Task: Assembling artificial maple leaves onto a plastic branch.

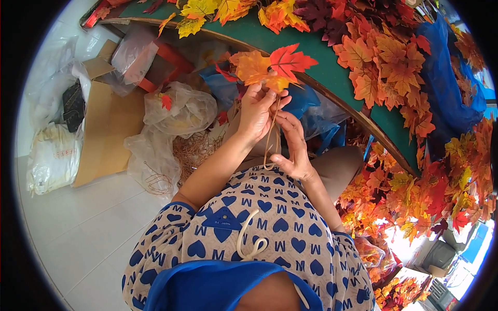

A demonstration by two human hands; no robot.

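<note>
While the left hand (253, 113) had its grip closed around the maple-leaf spray (253, 66) just below the leaves, the right hand's (296, 147) grip stood wide beside the brown stem (270, 133); contact was uncertain. The spray was near the green bench's (324, 54) edge. Judgement: steadying the leaf base and handling the stem lightly suited best, limiting creases and kinks.

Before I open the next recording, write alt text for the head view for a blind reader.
A person's left hand pinches a spray of red and orange artificial maple leaves by its thin brown stem, the right hand open beside it. Beyond lies a green tabletop bearing more maple leaves; a brown cardboard box stands at left.
</note>
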